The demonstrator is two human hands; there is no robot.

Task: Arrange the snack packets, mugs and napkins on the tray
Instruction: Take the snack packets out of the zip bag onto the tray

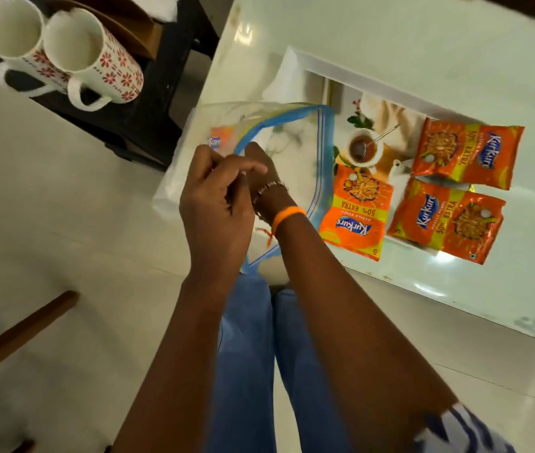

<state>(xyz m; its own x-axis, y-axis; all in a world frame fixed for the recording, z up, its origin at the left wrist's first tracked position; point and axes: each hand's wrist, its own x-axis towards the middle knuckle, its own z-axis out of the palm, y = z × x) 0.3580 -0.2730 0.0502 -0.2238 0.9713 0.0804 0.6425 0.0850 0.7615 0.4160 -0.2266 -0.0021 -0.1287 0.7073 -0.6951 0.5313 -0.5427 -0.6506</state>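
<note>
Three orange snack packets are lying flat on the tray (311,65): one (356,212) at its near left, one (447,220) beside it, one (467,155) behind. A fourth packet (218,140) is showing through a clear bag. Two white mugs (12,34) (91,57) with red flowers are lying touching on a dark stand.

packets (356,210): glossy foil-like plastic, crinkled, w/ highlights
bag (295,142): clear thin plastic film, blue zip edge, wrinkled
tray (311,65): glossy printed surface, smooth white rim
table (423,37): white, polished, reflective
mugs (93,60): glazed ceramic, smooth, matt-white inside
stand (135,125): dark wood, matt
floor (63,223): pale tile, slight sheen
wristband (287,213): smooth orange rubber/plastic
bracelet (271,186): metal, shiny
trousers (246,338): blue denim cloth
</note>
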